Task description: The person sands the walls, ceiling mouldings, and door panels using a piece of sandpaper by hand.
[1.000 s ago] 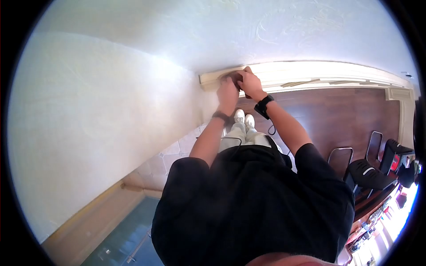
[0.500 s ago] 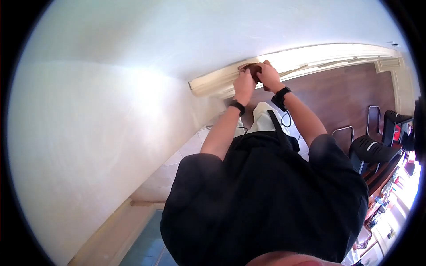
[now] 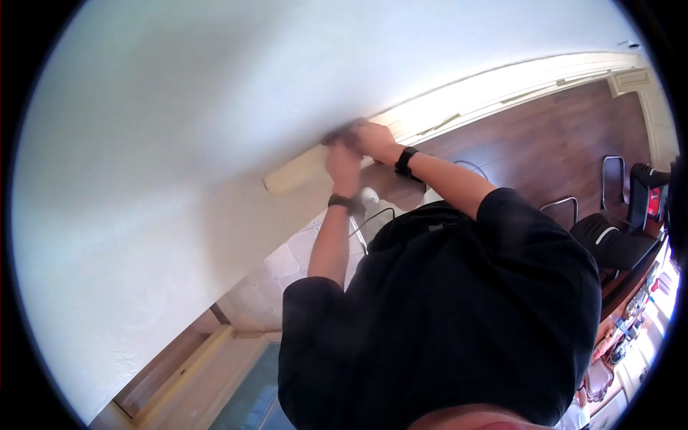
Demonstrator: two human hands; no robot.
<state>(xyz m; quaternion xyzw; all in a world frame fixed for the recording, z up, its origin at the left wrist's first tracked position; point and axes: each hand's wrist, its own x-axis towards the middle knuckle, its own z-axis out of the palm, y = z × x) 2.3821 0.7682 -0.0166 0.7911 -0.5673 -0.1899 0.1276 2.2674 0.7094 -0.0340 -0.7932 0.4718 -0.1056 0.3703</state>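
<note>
At pale trim (image 3: 459, 99): brown object (image 3: 337, 135) under fingers (image 3: 363, 130).

Left hand (image 3: 344, 168) and right hand (image 3: 378, 140) swing leftward in view, dark brown item (image 3: 341, 133) going with them | that item now up at the wall-side edge of the pale trim (image 3: 494, 89) | left hand, crisp a moment ago, blurs | trim tips steeper, left end dropping | one white shoe (image 3: 369, 195) pops back below

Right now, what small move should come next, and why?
Probably slide the brown object slightly left along the trim: the left hand and right hand meet at it, and trim shows beyond the left hand. Blur hides the exact grip.
</note>
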